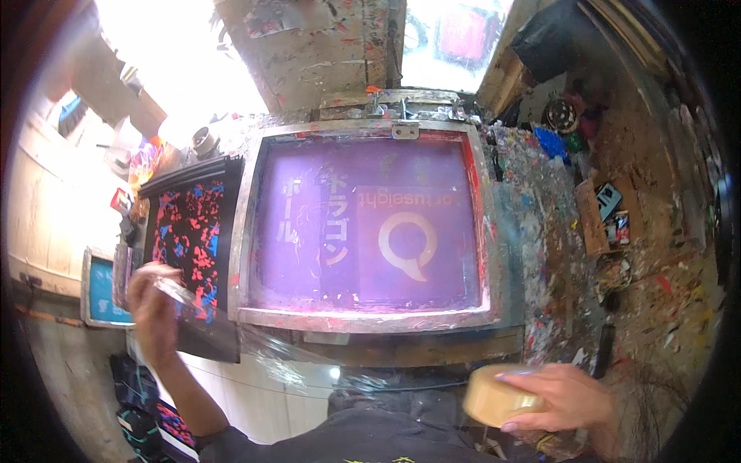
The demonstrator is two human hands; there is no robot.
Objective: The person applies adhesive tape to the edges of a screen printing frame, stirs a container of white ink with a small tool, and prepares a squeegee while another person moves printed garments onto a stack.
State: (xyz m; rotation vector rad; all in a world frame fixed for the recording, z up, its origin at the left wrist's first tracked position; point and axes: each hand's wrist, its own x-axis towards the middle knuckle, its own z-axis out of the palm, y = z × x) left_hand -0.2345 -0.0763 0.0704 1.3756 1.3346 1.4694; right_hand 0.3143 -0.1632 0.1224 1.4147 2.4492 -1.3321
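A purple screen (306,258) in a paint-streaked metal frame lies in front of me, with pale lettering and a ring shape on it. My left hand (158,305) is closed on a crumpled piece of clear tape (176,291), over a stack of black sheets (177,220) printed with red and blue blotches. My right hand (559,397) grips a pale yellow tape roll (494,397) at the lower right. A loose clear strip crosses low between my hands, below the screen's near edge.
Hinge clamps (405,130) hold the screen's far edge. A smaller teal screen (106,282) is at the left. A paint-spattered bench (552,224) carries a blue lump (549,143) and a cardboard box (587,216) at the right. Bright openings are at the back.
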